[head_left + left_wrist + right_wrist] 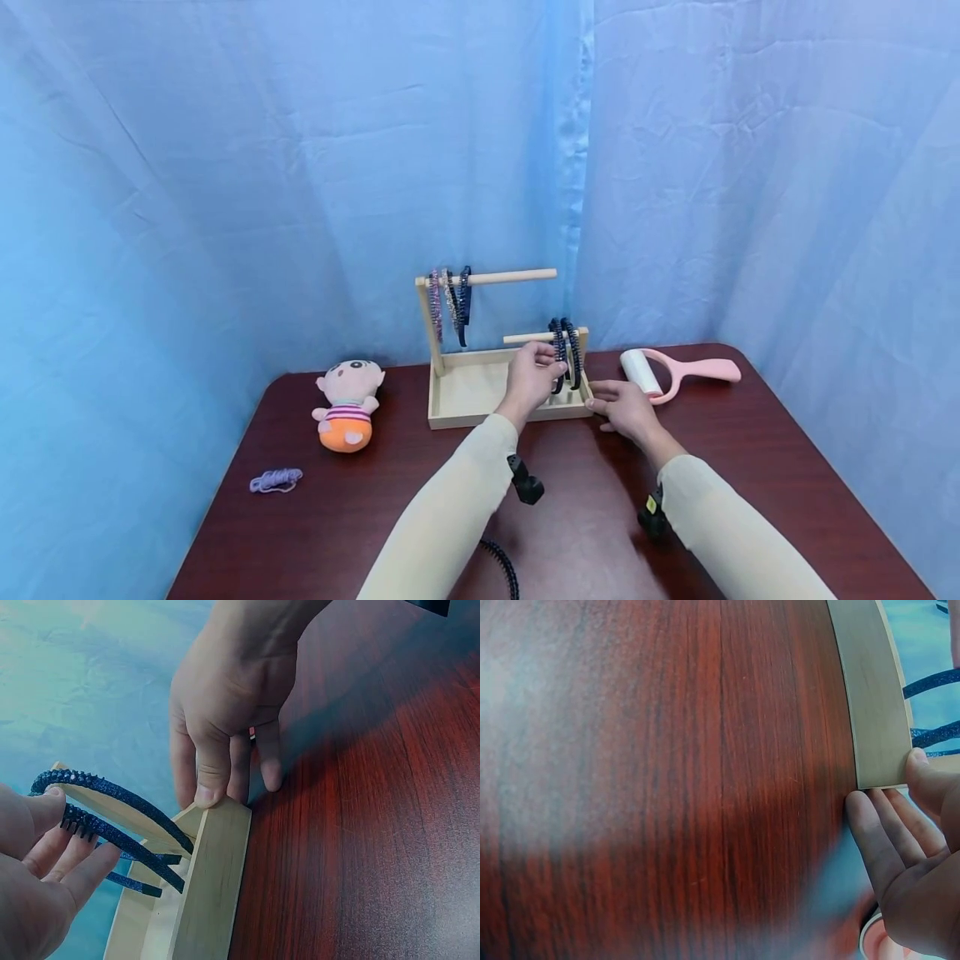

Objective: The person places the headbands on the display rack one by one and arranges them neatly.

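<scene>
A wooden rack (469, 419) with a tray base and two rods stands toward the back of the table. Two dark blue headbands hang on its short lower rod (517, 338). My left hand (529, 379) pinches the nearer headband (124, 844) between thumb and fingers, its ends down in the tray. Behind it hangs the other headband (127, 796), apart from my fingers. At the tray's right front corner, my right hand (628, 410) grips the wall, thumb on the rim and fingers against the outer side (922, 877). Several headbands (436, 308) hang on the tall upper rod (517, 276).
A pink lint roller (705, 369) lies right of the rack. To the left are a plush toy (348, 408) and a bundle of purple cord (276, 480). Another black headband (504, 563) lies near the front, partly behind my left sleeve. Blue curtains (300, 167) hang behind the table.
</scene>
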Tool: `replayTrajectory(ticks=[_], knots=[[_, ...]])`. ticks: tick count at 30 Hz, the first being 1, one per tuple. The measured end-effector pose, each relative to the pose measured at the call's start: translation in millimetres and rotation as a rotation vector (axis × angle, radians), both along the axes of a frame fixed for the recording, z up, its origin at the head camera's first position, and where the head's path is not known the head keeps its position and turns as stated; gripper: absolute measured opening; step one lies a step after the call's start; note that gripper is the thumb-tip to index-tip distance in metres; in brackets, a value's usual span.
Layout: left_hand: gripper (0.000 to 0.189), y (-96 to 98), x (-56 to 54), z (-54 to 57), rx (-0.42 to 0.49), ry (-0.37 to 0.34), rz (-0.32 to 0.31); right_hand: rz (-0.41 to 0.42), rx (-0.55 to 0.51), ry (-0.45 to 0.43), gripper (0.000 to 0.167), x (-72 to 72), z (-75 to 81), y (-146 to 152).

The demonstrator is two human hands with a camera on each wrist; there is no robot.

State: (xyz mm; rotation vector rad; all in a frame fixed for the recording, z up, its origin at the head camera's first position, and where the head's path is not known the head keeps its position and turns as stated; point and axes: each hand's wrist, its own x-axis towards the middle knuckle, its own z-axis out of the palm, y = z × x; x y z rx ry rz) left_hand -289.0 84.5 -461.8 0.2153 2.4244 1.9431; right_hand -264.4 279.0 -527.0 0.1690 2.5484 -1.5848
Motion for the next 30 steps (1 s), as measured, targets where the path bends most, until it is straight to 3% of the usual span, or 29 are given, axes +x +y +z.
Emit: replayTrajectory(ticks=[12,20,23,26,30], knots=[[0.025,-3.7,1.0,0.5,0.036,-0.027,0.004,-0.003,-0.013,-0.024,0.047,-0.8,1.3,-1.8],[0.04,-16.6,4.7,-3.5,-0.05,-0.026,-0.014,-0.002,-0.005,-0.022,0.046,-1.1,1.0,-2.2],[0.045,-24.3,14.2,-6.4,-0.057,0.006,-0.003,0.0,-0.007,-0.02,0.047,-1.1,-0.2,-1.3],[0.044,-36.1,31.3,-4.9,-0.059,0.058,-0.01,-0.001,-0.011,-0.024,0.048,-1.3,-0.7,0.2],[0.04,-62.7,59.2,2.5,-0.097,0.123,-0.099,0.009,-0.009,-0.028,0.049,-1.4,1.0,2.7]])
